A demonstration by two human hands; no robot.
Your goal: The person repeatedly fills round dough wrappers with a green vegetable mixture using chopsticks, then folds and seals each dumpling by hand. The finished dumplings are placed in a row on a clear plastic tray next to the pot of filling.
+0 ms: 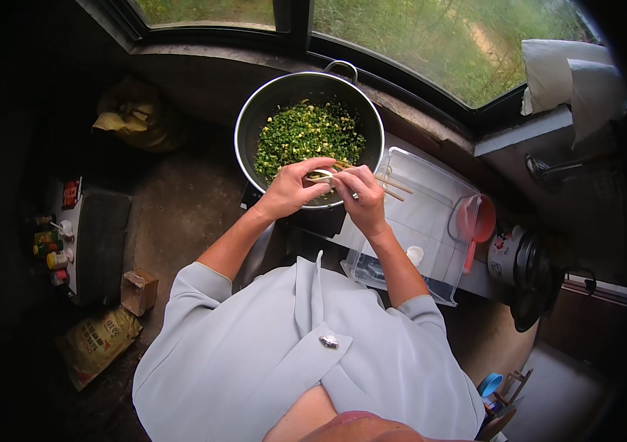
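Note:
Over the near rim of a deep dark pan (239, 141), my left hand (290, 187) cups a pale, folded dough wrapper (322, 175). Some filling shows inside its open fold. My right hand (362, 199) pinches the wrapper's right edge. A pair of wooden chopsticks (396, 188) is also held in that hand, with the ends sticking out to the right. Chopped green filling with yellow bits (311, 132) covers much of the pan's bottom. To the right is a clear plastic tray (429, 193), where a small white round piece (415, 254) lies near the front.
A red dipper (482, 218) and a rice cooker (507, 257) stand right of the tray. The window (402, 50) is behind the pan. Leftward are a low table with jars (62, 259), a cardboard box (139, 291) and sacks (98, 342) on the floor.

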